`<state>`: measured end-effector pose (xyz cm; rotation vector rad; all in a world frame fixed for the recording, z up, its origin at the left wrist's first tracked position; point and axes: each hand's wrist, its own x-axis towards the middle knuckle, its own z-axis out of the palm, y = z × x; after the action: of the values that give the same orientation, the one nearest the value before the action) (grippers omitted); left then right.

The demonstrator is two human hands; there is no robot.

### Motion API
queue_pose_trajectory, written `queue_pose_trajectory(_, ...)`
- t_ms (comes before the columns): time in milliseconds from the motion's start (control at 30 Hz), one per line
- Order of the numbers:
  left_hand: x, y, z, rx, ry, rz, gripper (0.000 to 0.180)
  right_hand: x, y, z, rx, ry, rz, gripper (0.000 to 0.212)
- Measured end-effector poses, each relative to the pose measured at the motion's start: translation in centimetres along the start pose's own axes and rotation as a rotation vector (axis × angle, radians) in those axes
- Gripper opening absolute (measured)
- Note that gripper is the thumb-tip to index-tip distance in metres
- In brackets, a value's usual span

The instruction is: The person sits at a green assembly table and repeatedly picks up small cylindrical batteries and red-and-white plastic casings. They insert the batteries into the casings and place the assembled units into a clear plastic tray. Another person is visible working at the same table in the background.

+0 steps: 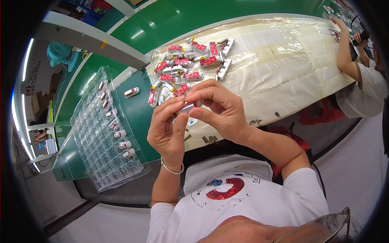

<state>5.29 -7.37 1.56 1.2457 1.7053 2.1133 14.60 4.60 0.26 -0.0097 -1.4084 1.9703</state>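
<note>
Head cam: small red-and-silver module [188, 107] pinched between both hands, just above the near edge of the worktop [139, 108].

So its long axis looks roughly sideways, right end tipped up a bit, though fingers hide much of it. Neither hand's really nearer: the left hand [167, 126] has thumb and fingers closed on one end, the right hand [222, 112] grips the other. Loose pile of similar modules [182, 62] sits just beyond, clear compartment tray [91, 142] off to the left.

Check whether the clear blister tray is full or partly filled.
Partly filled: the blister tray holds one column of small modules along its right side; other pockets look bare.
</note>
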Motion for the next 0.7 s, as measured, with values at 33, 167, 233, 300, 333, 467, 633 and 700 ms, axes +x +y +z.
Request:
queue_pose_trajectory(33, -0.1, 0.0, 0.0, 0.002, -0.011, -0.002, 0.022, -0.1, -0.2, -0.1, 0.001, 0.005, 0.006, 0.025)
queue_pose_trajectory(167, -0.2, -0.1, 0.4, 0.023, -0.030, 0.000, 0.028, -0.4, -0.2, -0.2, 0.027, 0.035, 0.023, 0.023)
queue_pose_trajectory(233, -0.4, -0.3, 0.7, 0.044, -0.038, 0.002, 0.028, -0.8, -0.1, -0.4, 0.031, 0.044, 0.025, 0.023)
queue_pose_trajectory(300, -0.4, -0.5, 1.0, 0.076, -0.058, 0.012, 0.028, -1.0, 0.2, -0.7, 0.059, 0.055, 0.020, 0.023)
queue_pose_trajectory(333, -0.4, -0.7, 1.1, 0.071, -0.062, 0.000, 0.030, -1.1, 0.4, -0.9, 0.086, 0.061, 0.015, 0.023)
queue_pose_trajectory(467, -0.2, -1.1, 2.3, -0.111, -0.029, -0.137, 0.047, -1.5, 1.4, -1.9, 0.170, 0.131, 0.029, 0.022)
queue_pose_trajectory(633, 0.2, -1.3, 3.3, -0.294, 0.015, -0.354, 0.049, -1.7, 1.0, -2.0, 0.305, 0.253, 0.130, 0.028)
queue_pose_trajectory(700, 0.3, -1.3, 3.6, -0.314, 0.006, -0.387, 0.048, -1.7, 0.4, -2.2, 0.323, 0.270, 0.173, 0.032)
